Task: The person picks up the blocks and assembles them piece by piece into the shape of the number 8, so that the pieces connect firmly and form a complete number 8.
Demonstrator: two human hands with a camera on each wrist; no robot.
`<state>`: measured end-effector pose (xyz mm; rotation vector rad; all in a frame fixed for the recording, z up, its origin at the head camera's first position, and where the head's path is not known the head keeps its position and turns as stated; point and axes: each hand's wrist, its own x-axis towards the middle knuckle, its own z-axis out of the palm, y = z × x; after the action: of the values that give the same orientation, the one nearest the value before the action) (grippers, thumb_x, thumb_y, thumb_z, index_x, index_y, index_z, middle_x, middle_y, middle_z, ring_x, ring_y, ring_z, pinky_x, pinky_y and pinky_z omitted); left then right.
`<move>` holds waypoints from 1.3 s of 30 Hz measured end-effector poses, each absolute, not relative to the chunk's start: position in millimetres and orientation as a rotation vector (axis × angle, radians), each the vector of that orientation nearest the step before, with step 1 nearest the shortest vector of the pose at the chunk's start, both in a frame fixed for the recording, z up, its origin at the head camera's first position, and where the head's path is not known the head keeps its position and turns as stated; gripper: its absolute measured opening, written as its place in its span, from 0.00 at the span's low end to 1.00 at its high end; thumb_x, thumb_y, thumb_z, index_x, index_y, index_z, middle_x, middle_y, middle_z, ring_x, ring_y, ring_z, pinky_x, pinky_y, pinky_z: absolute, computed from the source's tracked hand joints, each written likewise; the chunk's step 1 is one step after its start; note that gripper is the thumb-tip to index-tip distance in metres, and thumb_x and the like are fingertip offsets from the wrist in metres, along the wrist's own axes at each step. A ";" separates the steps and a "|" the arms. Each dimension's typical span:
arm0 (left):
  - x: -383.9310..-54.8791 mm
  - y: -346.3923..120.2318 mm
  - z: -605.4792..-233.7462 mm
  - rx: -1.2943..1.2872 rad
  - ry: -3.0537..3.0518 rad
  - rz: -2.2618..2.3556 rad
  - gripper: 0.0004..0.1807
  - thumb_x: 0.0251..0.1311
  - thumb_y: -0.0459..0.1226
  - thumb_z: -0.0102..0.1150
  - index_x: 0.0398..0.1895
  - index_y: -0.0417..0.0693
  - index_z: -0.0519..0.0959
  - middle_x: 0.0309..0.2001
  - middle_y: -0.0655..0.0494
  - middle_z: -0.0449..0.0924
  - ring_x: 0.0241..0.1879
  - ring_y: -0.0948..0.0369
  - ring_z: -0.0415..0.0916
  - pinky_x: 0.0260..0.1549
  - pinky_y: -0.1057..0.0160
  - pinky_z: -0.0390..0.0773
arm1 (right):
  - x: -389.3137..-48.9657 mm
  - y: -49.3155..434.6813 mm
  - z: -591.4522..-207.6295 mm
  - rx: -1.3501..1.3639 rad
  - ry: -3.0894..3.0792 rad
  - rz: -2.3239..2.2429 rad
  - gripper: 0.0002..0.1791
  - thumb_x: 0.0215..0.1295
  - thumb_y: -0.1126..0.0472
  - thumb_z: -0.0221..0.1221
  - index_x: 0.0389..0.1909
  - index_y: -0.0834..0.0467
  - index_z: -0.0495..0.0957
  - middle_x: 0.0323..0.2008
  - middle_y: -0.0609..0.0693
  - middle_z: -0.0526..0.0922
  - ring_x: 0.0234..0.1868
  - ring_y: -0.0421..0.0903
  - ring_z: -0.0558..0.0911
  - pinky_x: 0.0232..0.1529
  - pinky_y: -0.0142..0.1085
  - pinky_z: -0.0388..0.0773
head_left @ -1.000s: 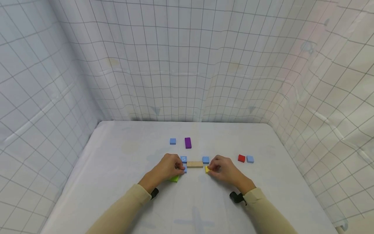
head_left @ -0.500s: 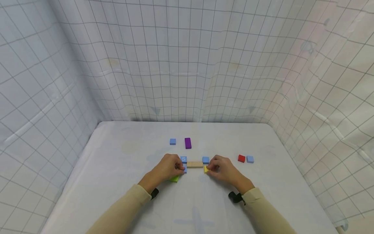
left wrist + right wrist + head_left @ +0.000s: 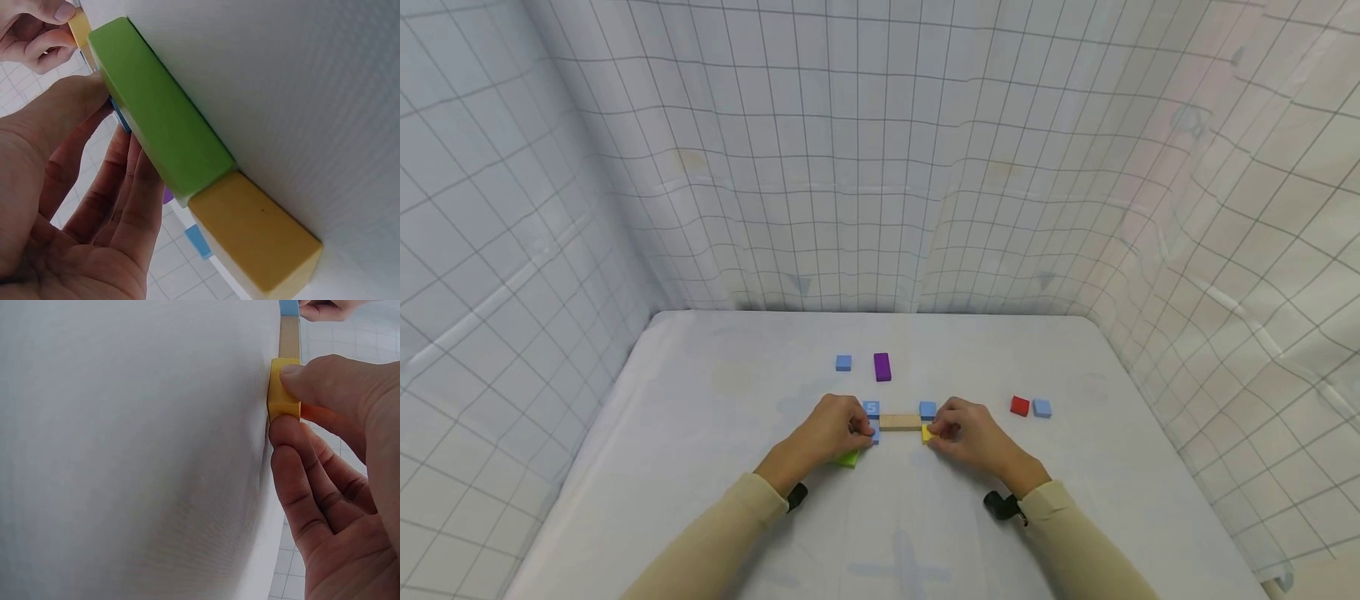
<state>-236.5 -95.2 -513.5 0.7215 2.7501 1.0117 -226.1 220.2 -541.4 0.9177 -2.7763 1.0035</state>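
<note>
My right hand [image 3: 976, 435] pinches a small yellow block [image 3: 282, 394] between thumb and fingers, at the right end of a plain wooden block [image 3: 900, 422]. At that wooden block's left end, my left hand [image 3: 833, 427] pinches a blue block [image 3: 876, 436], mostly covered by the fingers. Behind it lies a blue block marked 5 [image 3: 871, 408]; another blue block [image 3: 928, 409] sits by the right end. A long green block [image 3: 159, 106] stands close beside the left thumb, end to end with an orange-yellow block [image 3: 256, 231] that the hand hides in the head view.
Farther back on the white-covered table [image 3: 737, 350] lie a blue block [image 3: 844, 362] and a purple block [image 3: 882, 367]. Off to the right, a red block [image 3: 1019, 406] sits beside a blue one [image 3: 1042, 408]. Grid-patterned white curtains [image 3: 880, 167] enclose the back and sides.
My right hand has slid the yellow block slightly left, up against the wooden block's end. The left hand and the other blocks look unmoved.
</note>
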 end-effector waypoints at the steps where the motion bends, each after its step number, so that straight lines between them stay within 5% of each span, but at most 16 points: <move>1: -236.5 -95.0 -513.5 0.724 2.754 1.009 0.08 0.64 0.30 0.86 0.32 0.48 0.94 0.38 0.57 0.91 0.37 0.65 0.79 0.40 0.69 0.83 | -226.1 220.2 -541.4 0.916 -2.781 1.002 0.07 0.69 0.68 0.81 0.42 0.55 0.94 0.47 0.49 0.90 0.44 0.36 0.86 0.48 0.29 0.90; 15: -243.8 -99.1 -529.9 0.887 2.796 1.001 0.08 0.63 0.32 0.87 0.30 0.49 0.94 0.38 0.56 0.85 0.39 0.63 0.78 0.42 0.63 0.84 | -223.1 218.7 -535.5 0.885 -2.813 1.051 0.07 0.70 0.68 0.81 0.42 0.55 0.94 0.48 0.50 0.90 0.45 0.38 0.88 0.50 0.29 0.91; 39: -227.6 -86.8 -506.1 0.703 2.890 0.890 0.10 0.65 0.39 0.87 0.28 0.52 0.94 0.42 0.55 0.83 0.38 0.63 0.75 0.41 0.62 0.81 | -226.2 220.8 -541.6 0.900 -2.781 1.032 0.07 0.69 0.68 0.81 0.42 0.55 0.95 0.47 0.49 0.91 0.44 0.38 0.88 0.49 0.29 0.91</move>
<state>-227.6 -86.8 -506.1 0.7025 2.8896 0.8895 -226.2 220.8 -541.6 0.8996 -2.7813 1.0316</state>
